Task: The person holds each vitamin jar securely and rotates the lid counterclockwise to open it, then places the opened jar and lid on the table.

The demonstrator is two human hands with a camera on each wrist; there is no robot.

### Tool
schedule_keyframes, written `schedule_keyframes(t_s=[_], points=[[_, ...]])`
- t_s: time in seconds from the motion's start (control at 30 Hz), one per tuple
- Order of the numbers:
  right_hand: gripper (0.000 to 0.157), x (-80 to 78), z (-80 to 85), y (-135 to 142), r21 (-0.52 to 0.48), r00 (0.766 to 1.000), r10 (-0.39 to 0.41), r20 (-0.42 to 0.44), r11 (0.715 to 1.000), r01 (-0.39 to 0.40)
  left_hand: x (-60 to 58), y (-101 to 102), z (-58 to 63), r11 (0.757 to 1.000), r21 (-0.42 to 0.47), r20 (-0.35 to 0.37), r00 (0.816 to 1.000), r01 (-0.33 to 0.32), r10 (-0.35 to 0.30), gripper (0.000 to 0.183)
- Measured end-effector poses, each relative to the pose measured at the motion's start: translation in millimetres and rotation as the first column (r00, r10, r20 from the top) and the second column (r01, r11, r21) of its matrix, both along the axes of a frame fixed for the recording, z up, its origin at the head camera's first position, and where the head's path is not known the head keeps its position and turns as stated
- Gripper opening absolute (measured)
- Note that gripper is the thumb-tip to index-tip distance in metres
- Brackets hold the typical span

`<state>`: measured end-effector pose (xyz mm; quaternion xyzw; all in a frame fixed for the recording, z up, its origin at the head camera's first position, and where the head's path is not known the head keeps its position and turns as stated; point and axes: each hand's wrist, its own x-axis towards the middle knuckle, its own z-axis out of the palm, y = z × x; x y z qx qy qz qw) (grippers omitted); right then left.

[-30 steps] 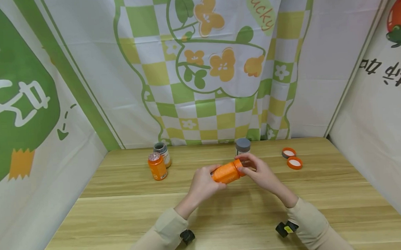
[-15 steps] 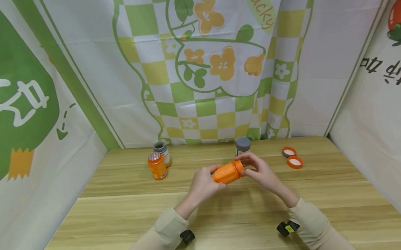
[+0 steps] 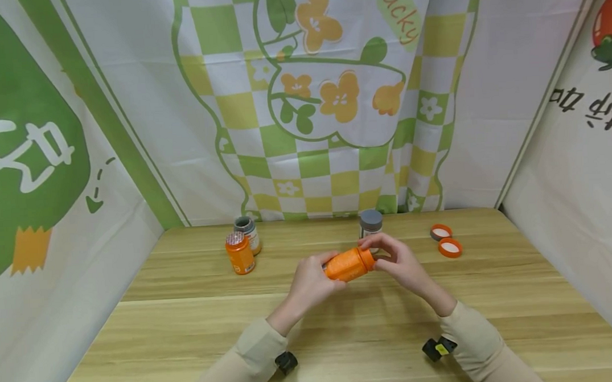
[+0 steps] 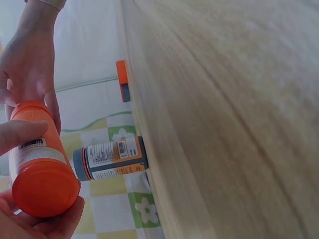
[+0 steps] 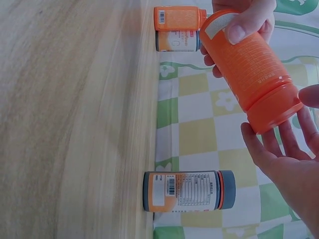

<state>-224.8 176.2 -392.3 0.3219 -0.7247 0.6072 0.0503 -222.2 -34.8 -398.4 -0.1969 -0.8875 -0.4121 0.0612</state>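
Along the near edge of the table, the two sleeves are coming in, each wearing a black wrist camera. Beyond them, above the table's middle, the left hand is gripping an orange bottle, its fingers clamped around the body, seemingly to hold it steady and leave the top exposed. The bottle is tilting, with its orange cap pointing towards the right edge, where the right hand is holding the cap between thumb and fingertips, the fingers spaced apart, perhaps for turning leverage. Farther back, towards the far-left corner, an uncapped orange bottle is standing before an open grey bottle; a grey-capped bottle is standing near the far edge, right of centre. Two loose lids are lying towards the far-right corner, probably set aside together. Behind everything, a checked curtain is hanging.
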Motion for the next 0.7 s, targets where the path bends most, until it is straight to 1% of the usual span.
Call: schedule_keyframes(t_s=[0.2,0.33,0.47,0.53,0.6,0.7], points=[[0.023,0.7,-0.3,1.3,-0.021,1.0,0.017,-0.013,1.0,-0.018,-0.8,0.8,-1.1,1.0,-0.007,-0.006,1.0,0.003,-0.003,0.058],[0.021,0.8,-0.3,2.0,-0.01,1.0,0.01,-0.024,1.0,-0.011,-0.5,1.4,-1.7,1.0,-0.01,-0.017,1.0,-0.002,0.002,0.057],[0.025,0.7,-0.2,3.0,-0.001,0.999,0.011,-0.036,1.0,-0.011,0.1,1.7,-2.4,1.0,-0.011,-0.019,1.0,0.005,-0.005,0.057],[0.025,1.1,0.6,3.1,-0.001,1.0,0.008,-0.024,1.0,-0.008,-0.1,1.9,-3.6,1.0,-0.012,-0.023,1.0,0.007,-0.007,0.056],[0.022,1.4,1.7,2.5,0.005,1.0,-0.009,-0.005,1.0,0.009,-0.7,2.1,-5.1,1.0,-0.013,-0.033,0.999,0.008,-0.009,0.055],[0.019,1.7,4.0,0.9,0.024,0.998,-0.055,0.023,0.998,0.054,-0.6,2.8,-6.7,1.0,-0.016,-0.052,0.999,0.008,-0.009,0.052]])
